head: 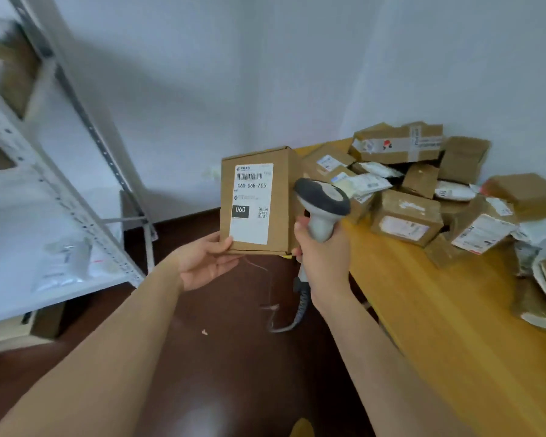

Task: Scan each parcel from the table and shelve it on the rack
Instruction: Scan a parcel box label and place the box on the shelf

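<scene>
A person's left hand [207, 261] holds a small brown cardboard parcel [259, 200] upright by its bottom edge, thumb pressed on the front, over a dark brown floor [221, 357]. Its white shipping label [252, 203] shows a barcode, "060-06B-A05", a black block reading "060" and a QR code; smaller print is unreadable. The right hand [323, 257] wraps its fingers round the handle of a grey barcode scanner [322, 203] with a dark head, just right of the parcel, its coiled cable [300, 307] hanging down. To the right, a yellow wooden table [438, 310] carries a loose heap of cardboard boxes and white mailers [423, 184] at its far end, against the wall. A white metal rack [60, 190] stands left, holding blurred packets.
</scene>
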`<state>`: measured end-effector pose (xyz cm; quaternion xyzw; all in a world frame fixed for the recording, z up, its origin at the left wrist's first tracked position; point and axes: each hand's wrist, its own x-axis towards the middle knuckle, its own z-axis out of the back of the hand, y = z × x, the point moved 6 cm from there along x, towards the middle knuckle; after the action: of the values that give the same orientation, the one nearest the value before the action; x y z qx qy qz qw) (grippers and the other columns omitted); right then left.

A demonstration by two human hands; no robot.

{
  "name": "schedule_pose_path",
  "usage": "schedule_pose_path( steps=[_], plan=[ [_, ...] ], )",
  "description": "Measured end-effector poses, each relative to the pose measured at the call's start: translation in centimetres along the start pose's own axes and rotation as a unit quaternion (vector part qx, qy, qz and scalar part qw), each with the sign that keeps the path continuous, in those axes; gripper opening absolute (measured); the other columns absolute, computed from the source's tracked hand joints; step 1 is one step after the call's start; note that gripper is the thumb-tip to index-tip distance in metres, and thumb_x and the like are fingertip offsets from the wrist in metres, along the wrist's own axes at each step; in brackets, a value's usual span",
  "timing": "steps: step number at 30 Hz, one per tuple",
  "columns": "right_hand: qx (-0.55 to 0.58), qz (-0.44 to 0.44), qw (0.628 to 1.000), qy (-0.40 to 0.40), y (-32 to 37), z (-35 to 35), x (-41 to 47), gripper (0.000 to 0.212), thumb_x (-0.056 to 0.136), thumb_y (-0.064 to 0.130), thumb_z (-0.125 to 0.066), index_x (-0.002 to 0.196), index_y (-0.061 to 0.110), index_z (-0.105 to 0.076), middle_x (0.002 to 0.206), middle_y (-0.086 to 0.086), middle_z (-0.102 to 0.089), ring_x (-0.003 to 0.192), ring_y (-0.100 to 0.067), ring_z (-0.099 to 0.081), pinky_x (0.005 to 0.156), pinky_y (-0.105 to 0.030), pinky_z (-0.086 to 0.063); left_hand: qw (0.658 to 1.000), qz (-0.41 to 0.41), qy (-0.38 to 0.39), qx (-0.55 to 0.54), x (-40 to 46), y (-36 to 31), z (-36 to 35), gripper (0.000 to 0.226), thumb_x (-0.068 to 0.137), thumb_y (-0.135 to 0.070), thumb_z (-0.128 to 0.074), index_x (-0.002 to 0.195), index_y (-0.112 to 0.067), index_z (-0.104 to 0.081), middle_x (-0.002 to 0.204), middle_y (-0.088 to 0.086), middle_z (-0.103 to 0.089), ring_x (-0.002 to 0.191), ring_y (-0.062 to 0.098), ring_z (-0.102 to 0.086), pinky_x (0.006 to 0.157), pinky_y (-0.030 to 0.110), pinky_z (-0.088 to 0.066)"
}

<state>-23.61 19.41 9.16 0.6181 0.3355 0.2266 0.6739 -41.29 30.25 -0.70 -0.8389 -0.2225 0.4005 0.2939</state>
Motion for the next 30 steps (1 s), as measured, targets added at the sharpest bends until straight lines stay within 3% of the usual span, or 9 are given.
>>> schedule_pose_path(
  steps=[2, 5, 11, 14, 17, 19, 24, 27, 30],
  plan=[
    [0.006, 0.034, 0.999, 0.023, 0.7, -5.5, -3.2, 0.015, 0.092, 0.012, -0.066, 0.106, 0.016, -0.061, 0.093, 0.002, -0.068, 0.054, -0.004, -0.057, 0.052, -0.018, -0.049, 0.999, -0.039, 0.014, -0.014, -4.5, -2.3, 4.6, 0.07, 0.056, -0.019, -0.092, 0.119, -0.017, -0.063, 0.115, 0.007, -0.07, 0.101, 0.019, -0.068, 0.101, 0.034, -0.045],
    [0.032, 0.061, 0.996, 0.058, 0.7, -14.6, -9.3, 0.014, 0.092, 0.01, -0.065, 0.103, 0.017, -0.06, 0.094, 0.001, -0.069, 0.063, -0.011, -0.059, 0.052, -0.017, -0.047, 0.994, -0.101, 0.008, -0.033, -12.3, -5.2, 13.3, 0.084, 0.037, -0.02, -0.1, 0.113, -0.019, -0.063, 0.1, 0.001, -0.072, 0.088, 0.014, -0.069, 0.084, 0.027, -0.054],
    [0.075, 0.017, 0.987, 0.142, -1.4, -31.8, -22.3, 0.019, 0.091, 0.005, -0.064, 0.097, 0.023, -0.059, 0.084, -0.003, -0.067, 0.053, -0.008, -0.054, 0.053, -0.02, -0.048, 0.971, -0.194, -0.093, -0.102, -28.3, -9.3, 29.9, 0.095, 0.039, -0.013, -0.098, 0.124, -0.014, -0.056, 0.11, 0.01, -0.062, 0.104, 0.029, -0.061, 0.104, 0.049, -0.045],
    [0.061, -0.001, 0.98, 0.189, -1.4, -38.4, -26.5, 0.017, 0.091, 0.005, -0.063, 0.1, 0.02, -0.06, 0.081, -0.003, -0.065, 0.046, -0.003, -0.053, 0.051, -0.019, -0.048, 0.955, -0.22, -0.139, -0.14, -34.2, -10.6, 36.1, 0.098, 0.042, -0.008, -0.096, 0.131, -0.01, -0.055, 0.114, 0.014, -0.059, 0.111, 0.035, -0.059, 0.097, 0.053, -0.05],
    [0.03, 0.005, 0.971, 0.238, -1.3, -43.8, -28.9, 0.013, 0.092, 0.01, -0.064, 0.103, 0.015, -0.064, 0.085, -0.003, -0.067, 0.047, -0.003, -0.052, 0.052, -0.02, -0.046, 0.935, -0.25, -0.168, -0.187, -38.0, -11.8, 40.9, 0.091, 0.041, -0.006, -0.095, 0.125, -0.007, -0.061, 0.113, 0.013, -0.063, 0.109, 0.038, -0.063, 0.086, 0.048, -0.056],
    [0.025, 0.014, 0.966, 0.256, -1.2, -47.1, -29.8, 0.013, 0.091, 0.01, -0.064, 0.103, 0.016, -0.065, 0.088, -0.001, -0.069, 0.048, -0.003, -0.052, 0.052, -0.019, -0.045, 0.915, -0.278, -0.184, -0.228, -39.6, -12.8, 44.0, 0.085, 0.05, -0.002, -0.089, 0.129, -0.003, -0.059, 0.121, 0.014, -0.06, 0.115, 0.042, -0.06, 0.092, 0.05, -0.053],
    [0.011, 0.03, 0.956, 0.291, -0.8, -55.6, -30.0, 0.013, 0.093, 0.013, -0.063, 0.105, 0.017, -0.06, 0.086, 0.003, -0.067, 0.045, -0.002, -0.055, 0.056, -0.026, -0.048, 0.873, -0.301, -0.279, -0.264, -41.6, -16.4, 50.9, 0.032, 0.079, -0.004, -0.066, 0.111, 0.0, -0.067, 0.118, 0.012, -0.063, 0.107, 0.044, -0.065, 0.099, 0.051, -0.05],
    [0.014, 0.04, 0.951, 0.307, -0.4, -61.5, -29.2, 0.012, 0.094, 0.015, -0.062, 0.105, 0.02, -0.059, 0.083, -0.002, -0.064, 0.047, 0.0, -0.056, 0.056, -0.024, -0.048, 0.838, -0.322, -0.337, -0.283, -42.3, -20.0, 54.6, 0.039, 0.074, -0.008, -0.072, 0.11, 0.001, -0.061, 0.118, 0.012, -0.06, 0.101, 0.043, -0.067, 0.089, 0.049, -0.056],
    [0.023, 0.039, 0.942, 0.333, 0.5, -67.7, -28.3, 0.013, 0.095, 0.016, -0.062, 0.097, 0.027, -0.055, 0.082, -0.001, -0.061, 0.048, 0.0, -0.057, 0.056, -0.023, -0.049, 0.806, -0.332, -0.392, -0.294, -43.0, -24.3, 58.4, 0.029, 0.083, -0.009, -0.07, 0.109, 0.0, -0.059, 0.118, 0.013, -0.058, 0.105, 0.04, -0.064, 0.096, 0.048, -0.052]
  ],
)
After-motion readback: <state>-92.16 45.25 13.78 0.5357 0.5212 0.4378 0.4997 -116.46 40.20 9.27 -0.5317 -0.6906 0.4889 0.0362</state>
